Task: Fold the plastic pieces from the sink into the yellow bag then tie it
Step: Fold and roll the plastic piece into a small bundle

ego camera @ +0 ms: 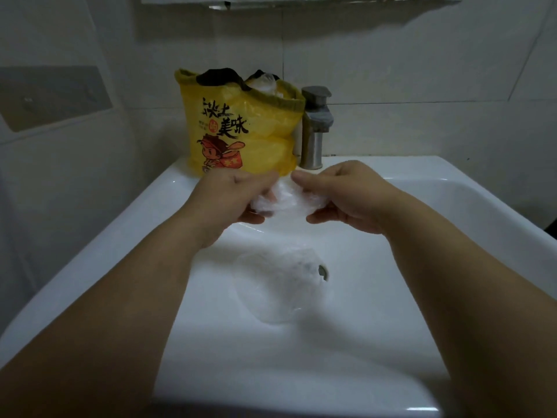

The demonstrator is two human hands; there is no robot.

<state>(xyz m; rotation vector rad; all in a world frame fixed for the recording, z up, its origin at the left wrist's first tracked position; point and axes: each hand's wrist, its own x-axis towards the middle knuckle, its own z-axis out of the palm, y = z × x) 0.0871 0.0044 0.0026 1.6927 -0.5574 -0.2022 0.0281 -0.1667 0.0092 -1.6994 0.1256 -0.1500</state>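
The yellow bag (241, 128) hides the left side of the faucet (315, 128), the clear plastic piece (277, 285) in the sink (422, 167) covers most of the drain (323, 271), and the bag's small print is unreadable.

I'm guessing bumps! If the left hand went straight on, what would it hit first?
The left hand, gripping a plastic piece, would probably meet the yellow bag first, standing just beyond it on the sink rim; depth is unclear.

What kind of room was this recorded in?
Most likely a bathroom or washroom: a white ceramic sink with a drain, a metal faucet at its back edge, and a white tiled wall behind.
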